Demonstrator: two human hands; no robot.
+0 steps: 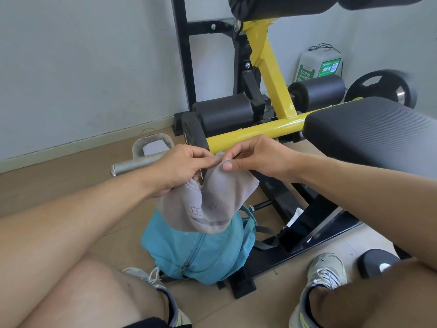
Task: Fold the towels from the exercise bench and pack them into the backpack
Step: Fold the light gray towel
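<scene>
Both hands, the left hand (179, 165) and the right hand (260, 158), pinch a gray towel (210, 202) mid-frame. It is half folded. The blue backpack (201, 252) below looks zipped, so packing is left.

I see a light grey towel (208, 204) with white letters sewn on it. The backpack (201, 252) at 6 o'clock is teal blue. The exercise bench (369, 131) at 2 o'clock has a black ribbed pad and yellow bars.
</scene>
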